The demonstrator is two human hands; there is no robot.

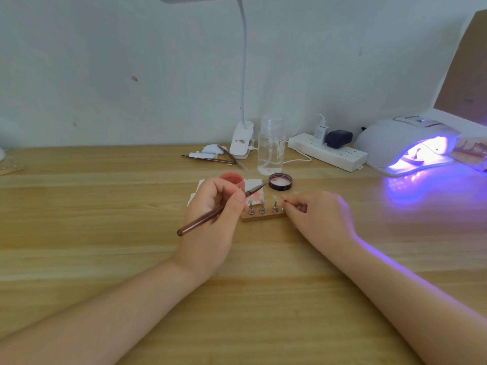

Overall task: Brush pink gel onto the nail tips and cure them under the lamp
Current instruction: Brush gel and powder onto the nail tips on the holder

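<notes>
Head view: left hand [210,219] pinching a brown brush [218,212] in a narrow grip, bristle end aimed toward 2 o'clock, over the pink gel jar [232,180]. Right hand [316,214] at 3 o'clock of the wooden holder [263,216], grip pinched on something small, hard to identify. Three nail tips [261,200] upright on stands, between both hands. Curing lamp [411,143] glowing violet at 2 o'clock on the surface [105,206].

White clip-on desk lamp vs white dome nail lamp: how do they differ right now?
The white clip-on desk lamp rises behind the clear bottle on a thin gooseneck, casting no visible glow. The white dome nail lamp sits low at the far right, glowing violet inside and onto the wooden table. Both are white and stand along the wall.
</notes>
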